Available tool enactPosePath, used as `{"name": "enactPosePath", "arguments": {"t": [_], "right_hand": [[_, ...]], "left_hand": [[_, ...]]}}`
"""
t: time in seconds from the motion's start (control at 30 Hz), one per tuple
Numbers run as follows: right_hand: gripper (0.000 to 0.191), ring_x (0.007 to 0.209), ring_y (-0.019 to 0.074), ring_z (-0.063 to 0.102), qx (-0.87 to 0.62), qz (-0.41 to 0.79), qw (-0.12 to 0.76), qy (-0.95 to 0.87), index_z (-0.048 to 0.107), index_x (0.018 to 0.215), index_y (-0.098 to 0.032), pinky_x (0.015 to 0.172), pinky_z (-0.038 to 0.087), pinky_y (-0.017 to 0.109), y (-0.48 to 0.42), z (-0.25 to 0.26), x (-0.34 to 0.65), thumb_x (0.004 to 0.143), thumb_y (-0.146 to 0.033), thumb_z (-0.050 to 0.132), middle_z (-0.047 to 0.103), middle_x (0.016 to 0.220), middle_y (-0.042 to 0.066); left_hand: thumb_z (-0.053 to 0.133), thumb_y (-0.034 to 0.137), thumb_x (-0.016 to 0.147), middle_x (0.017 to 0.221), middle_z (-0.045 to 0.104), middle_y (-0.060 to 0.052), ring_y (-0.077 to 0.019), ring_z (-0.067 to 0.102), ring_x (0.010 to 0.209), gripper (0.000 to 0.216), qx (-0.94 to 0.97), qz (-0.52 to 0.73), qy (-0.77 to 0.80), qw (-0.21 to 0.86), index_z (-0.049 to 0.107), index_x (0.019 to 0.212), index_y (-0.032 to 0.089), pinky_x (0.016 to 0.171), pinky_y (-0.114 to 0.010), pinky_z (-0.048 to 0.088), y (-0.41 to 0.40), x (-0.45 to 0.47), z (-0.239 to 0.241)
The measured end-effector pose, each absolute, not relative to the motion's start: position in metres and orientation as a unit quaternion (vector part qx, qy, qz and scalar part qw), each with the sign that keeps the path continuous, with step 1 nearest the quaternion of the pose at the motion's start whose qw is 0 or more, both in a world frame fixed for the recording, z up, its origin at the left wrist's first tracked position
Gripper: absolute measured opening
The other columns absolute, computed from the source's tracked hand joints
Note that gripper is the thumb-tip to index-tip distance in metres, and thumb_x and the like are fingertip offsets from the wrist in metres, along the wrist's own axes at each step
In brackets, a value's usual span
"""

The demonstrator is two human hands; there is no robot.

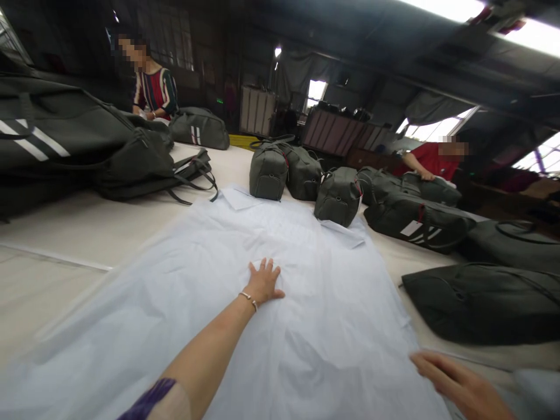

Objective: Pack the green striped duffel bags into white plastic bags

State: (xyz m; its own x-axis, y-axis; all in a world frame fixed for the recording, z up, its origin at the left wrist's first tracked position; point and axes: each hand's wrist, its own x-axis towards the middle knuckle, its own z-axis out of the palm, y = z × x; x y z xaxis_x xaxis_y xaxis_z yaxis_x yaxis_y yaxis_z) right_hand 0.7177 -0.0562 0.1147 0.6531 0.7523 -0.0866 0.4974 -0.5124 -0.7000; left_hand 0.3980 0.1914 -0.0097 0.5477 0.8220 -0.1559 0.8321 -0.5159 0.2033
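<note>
A stack of thin white tissue paper (210, 326) lies spread on the white table (87, 233) in front of me. My left hand (263, 282) presses flat on the middle of the sheet, fingers spread, a bracelet on the wrist. My right hand (455, 382) rests open at the sheet's right edge near the table's front. Neither hand grips anything.
Dark green duffel bags stand beyond the paper (269, 169) (339, 195) and lie flat at the right (481, 300) and piled at the left (65, 146). A person in a striped top (155, 90) and a person in red (431, 160) work at the far side.
</note>
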Motion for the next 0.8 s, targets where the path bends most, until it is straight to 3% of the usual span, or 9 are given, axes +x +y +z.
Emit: {"name": "enactPosePath", "arguments": {"t": [0.1,0.27,0.57,0.7,0.8], "right_hand": [[0.032,0.072,0.0192,0.059,-0.753,0.335,0.266,-0.500,0.070,0.075,-0.020,0.066,0.047,0.029,0.064,0.112,0.655,0.073,-0.051,0.064,0.070,0.078,0.005],[0.025,0.060,0.0105,0.054,-0.760,0.337,0.169,-0.529,0.066,0.075,-0.016,0.054,0.039,0.021,0.219,0.086,0.590,0.079,-0.040,0.060,0.070,0.076,0.003],[0.025,0.059,0.0192,0.063,-0.802,0.265,-0.061,-0.531,0.059,0.047,-0.016,0.059,0.043,0.026,0.302,0.019,0.602,0.064,-0.023,0.077,0.058,0.046,0.004],[0.021,0.073,0.0215,0.068,-0.807,0.234,-0.082,-0.537,0.066,0.061,-0.016,0.068,0.048,0.028,0.310,0.014,0.605,0.061,-0.031,0.081,0.067,0.060,0.006],[0.043,0.093,0.0286,0.068,-0.824,0.187,-0.065,-0.531,0.070,0.084,-0.014,0.080,0.049,0.036,0.306,0.011,0.613,0.054,-0.039,0.086,0.072,0.087,0.013]], "left_hand": [[0.065,0.065,0.077,0.158,0.028,-0.020,-0.0419,0.022,0.145,0.083,0.870,-0.012,0.477,0.124,0.042,0.145,0.024,0.104,-0.077,0.022,0.191,0.398,-0.012],[0.064,0.069,0.076,0.158,0.028,-0.019,-0.0423,0.022,0.145,0.085,0.870,0.002,0.477,0.121,0.042,0.145,0.025,0.105,-0.078,0.021,0.190,0.398,-0.017],[0.062,0.068,0.079,0.157,0.026,-0.021,-0.0436,0.021,0.145,0.083,0.868,0.015,0.474,0.144,0.042,0.146,0.022,0.105,-0.081,0.017,0.190,0.399,-0.015],[0.064,0.068,0.077,0.157,0.027,-0.022,-0.0444,0.021,0.145,0.086,0.867,0.013,0.473,0.155,0.043,0.146,0.021,0.105,-0.081,0.017,0.189,0.399,-0.014],[0.064,0.067,0.079,0.156,0.027,-0.022,-0.0441,0.020,0.145,0.084,0.867,0.013,0.474,0.154,0.042,0.146,0.021,0.106,-0.080,0.016,0.189,0.398,-0.013]]}}
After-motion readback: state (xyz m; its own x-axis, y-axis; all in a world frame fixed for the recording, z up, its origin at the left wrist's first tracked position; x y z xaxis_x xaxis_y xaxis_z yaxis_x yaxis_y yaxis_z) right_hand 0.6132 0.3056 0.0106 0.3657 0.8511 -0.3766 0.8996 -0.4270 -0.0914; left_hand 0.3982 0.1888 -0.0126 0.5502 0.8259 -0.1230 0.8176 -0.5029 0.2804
